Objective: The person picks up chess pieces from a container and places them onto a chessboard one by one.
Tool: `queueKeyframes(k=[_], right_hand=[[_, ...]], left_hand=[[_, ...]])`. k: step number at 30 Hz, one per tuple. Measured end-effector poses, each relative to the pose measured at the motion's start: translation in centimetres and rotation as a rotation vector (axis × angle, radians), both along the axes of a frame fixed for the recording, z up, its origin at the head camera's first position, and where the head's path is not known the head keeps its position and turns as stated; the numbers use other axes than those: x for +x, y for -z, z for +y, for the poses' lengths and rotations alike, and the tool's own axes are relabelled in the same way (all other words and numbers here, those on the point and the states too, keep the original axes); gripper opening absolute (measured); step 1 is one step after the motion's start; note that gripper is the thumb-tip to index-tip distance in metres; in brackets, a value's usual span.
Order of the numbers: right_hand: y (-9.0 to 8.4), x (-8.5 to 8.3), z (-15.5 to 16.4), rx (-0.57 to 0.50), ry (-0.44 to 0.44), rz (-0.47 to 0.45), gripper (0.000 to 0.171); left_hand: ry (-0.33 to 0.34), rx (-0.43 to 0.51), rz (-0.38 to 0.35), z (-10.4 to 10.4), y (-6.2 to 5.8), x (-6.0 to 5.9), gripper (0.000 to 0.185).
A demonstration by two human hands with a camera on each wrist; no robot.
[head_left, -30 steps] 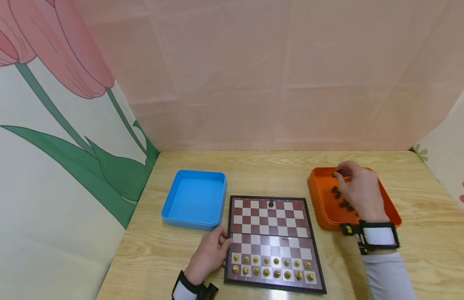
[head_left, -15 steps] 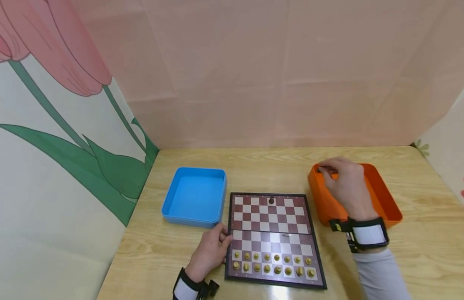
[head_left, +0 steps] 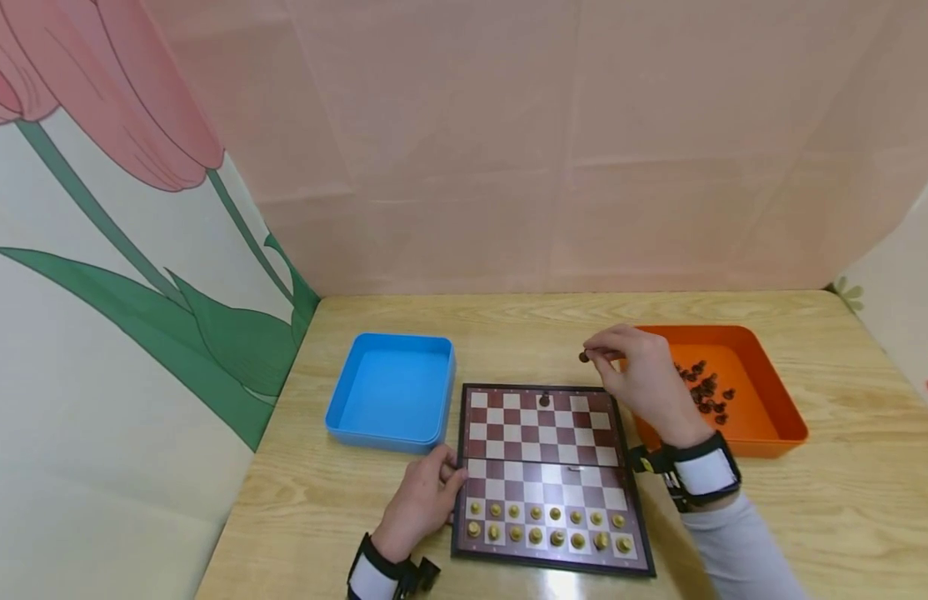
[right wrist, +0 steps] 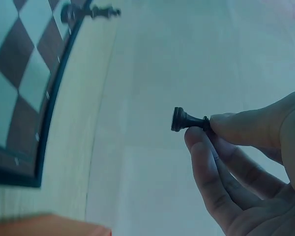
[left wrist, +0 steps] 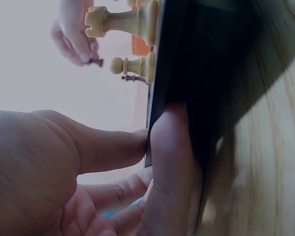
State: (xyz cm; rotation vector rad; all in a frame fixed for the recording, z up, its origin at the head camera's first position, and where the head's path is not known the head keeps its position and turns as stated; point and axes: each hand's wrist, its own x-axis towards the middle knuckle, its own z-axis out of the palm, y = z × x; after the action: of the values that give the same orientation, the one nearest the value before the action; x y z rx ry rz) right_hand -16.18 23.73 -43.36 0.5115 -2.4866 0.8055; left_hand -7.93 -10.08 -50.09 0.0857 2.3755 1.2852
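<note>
My right hand [head_left: 647, 379] pinches a dark chess piece [right wrist: 189, 120] by its head, between thumb and fingertips, above the table beyond the board's far right corner. In the right wrist view its round base points away from the fingers. The left hand [head_left: 422, 500] grips the left edge of the chessboard [head_left: 542, 472], thumb at the edge and a finger underneath, as the left wrist view shows. A dark king [right wrist: 91, 12] stands on the board's far row. Two rows of cream pieces [head_left: 557, 538] stand along the near side.
An orange tray [head_left: 782, 408] right of the board holds several dark chess pieces [head_left: 707, 387]. To the left sits a blue tray [head_left: 389, 387] with nothing inside. Behind the wooden table [head_left: 509, 312] hangs a pink backdrop [head_left: 546, 167].
The right hand has lifted a dark chess piece out of the orange tray and moved left toward the board's far side. My left hand stays on the board's edge.
</note>
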Motion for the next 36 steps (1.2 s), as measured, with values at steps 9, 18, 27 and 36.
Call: queueKeyframes(k=[9, 18, 27, 36], right_hand=[[1.1, 0.1, -2.4, 0.027, -0.090, -0.094, 0.016], [2.2, 0.0, -4.1, 0.072, -0.136, -0.160, 0.016], [2.6, 0.0, -5.2, 0.063, -0.132, -0.208, 0.015], [2.7, 0.0, -5.4, 0.032, -0.141, -0.212, 0.015]], left_hand=[[0.000, 0.005, 0.004, 0.1, -0.1, 0.0, 0.012], [-0.001, 0.005, -0.008, 0.2, -0.2, 0.0, 0.012], [0.000, -0.005, 0.009, 0.1, -0.3, 0.0, 0.011], [0.004, -0.001, 0.027, 0.1, -0.1, 0.1, 0.010]])
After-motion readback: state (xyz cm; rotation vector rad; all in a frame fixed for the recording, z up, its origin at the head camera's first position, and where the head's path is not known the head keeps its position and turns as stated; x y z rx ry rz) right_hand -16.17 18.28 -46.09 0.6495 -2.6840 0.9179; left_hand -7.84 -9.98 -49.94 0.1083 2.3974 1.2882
